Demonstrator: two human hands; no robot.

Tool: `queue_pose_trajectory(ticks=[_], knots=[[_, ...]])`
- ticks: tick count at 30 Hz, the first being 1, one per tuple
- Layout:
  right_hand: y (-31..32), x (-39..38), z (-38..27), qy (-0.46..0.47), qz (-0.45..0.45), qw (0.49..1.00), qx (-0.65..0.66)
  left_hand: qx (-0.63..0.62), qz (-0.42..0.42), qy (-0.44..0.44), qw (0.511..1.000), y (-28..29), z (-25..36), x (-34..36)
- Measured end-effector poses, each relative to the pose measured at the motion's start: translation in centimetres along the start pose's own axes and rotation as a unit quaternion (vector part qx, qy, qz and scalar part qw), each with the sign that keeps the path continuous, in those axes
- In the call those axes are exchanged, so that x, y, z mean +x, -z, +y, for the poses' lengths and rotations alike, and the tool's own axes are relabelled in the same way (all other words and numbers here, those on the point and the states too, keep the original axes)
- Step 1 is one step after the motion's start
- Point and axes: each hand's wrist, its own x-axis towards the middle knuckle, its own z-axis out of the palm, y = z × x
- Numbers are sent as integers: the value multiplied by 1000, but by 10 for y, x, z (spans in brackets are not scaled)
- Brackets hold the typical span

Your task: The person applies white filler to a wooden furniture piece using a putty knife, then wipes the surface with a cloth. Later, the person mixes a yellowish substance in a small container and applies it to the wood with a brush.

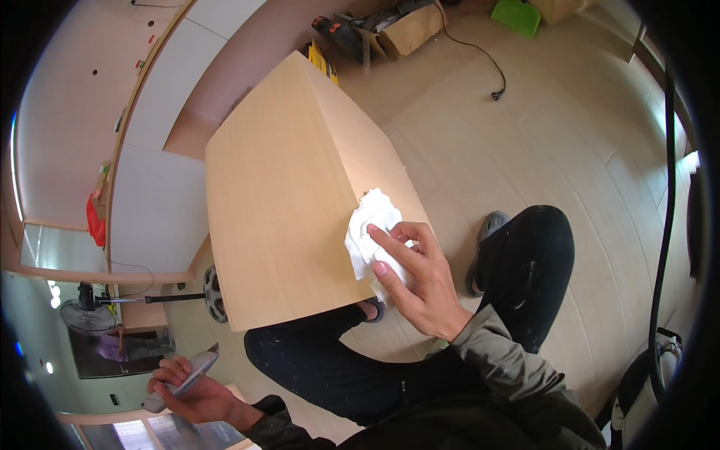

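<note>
A light wood-coloured box or cabinet stands between my knees, its broad face toward me. My right hand grips a crumpled white tissue and presses it against the box's near right edge, thumb and fingers bent over it. Away from the box at the lower left, my left hand is closed round a slim grey tool with a flat, blade-like end. Its exact kind I cannot make out.
A standing fan is at the left, its round base close to the box. White-fronted cabinets run along the left. Beyond the box lie a black power tool, a cardboard box, a cable with a plug and a green dustpan.
</note>
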Motion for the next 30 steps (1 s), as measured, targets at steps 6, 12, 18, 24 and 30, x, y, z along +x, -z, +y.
queue_pose_trajectory(ticks=[6, 12, 18, 24, 30], knots=[[6, -44, -15, 19, 5, 1000, 10, 10, 7, 4, 1000, -7, -4, 1], [5, 2, -8, -9, 34, 999, 32, 4, 1, 2, 1000, -8, -8, -4], [24, -17, -34, 102, -1, 994, -34, -42, 9, -5, 999, 19, -6, -1], [-23, 58, -81, 307, 4, 925, -223, -40, 45, -8, 998, 37, -3, -2], [-112, 64, -51, 360, -121, 873, -305, -70, 37, -11, 997, 75, 2, -5]])
